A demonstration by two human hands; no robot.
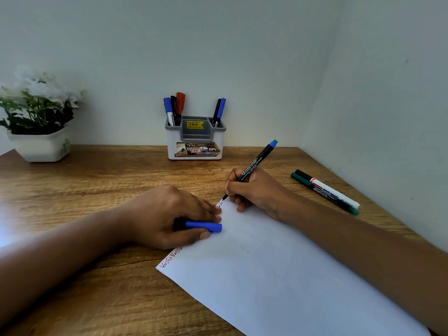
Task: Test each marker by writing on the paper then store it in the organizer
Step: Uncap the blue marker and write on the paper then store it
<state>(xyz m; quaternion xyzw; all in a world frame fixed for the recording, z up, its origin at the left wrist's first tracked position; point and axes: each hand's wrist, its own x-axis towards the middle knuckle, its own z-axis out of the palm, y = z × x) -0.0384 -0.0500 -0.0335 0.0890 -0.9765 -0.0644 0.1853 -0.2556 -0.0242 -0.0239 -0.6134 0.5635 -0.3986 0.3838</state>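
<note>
A white sheet of paper (278, 270) lies slanted on the wooden desk, with red writing along its left edge. My right hand (257, 190) grips a slim black marker (254, 166) with a blue end, its tip touching the paper's top corner beside small blue letters. My left hand (169, 214) rests on the paper's edge and holds the marker's blue cap (204, 226). The grey-and-white organizer (195, 139) stands at the back by the wall, with several markers upright in its left and right compartments.
Two markers, a green one (308, 184) and a white-barrelled whiteboard marker (335, 192), lie side by side on the desk right of my right hand. A white pot of white flowers (40, 144) stands at the back left. Walls close off the back and right.
</note>
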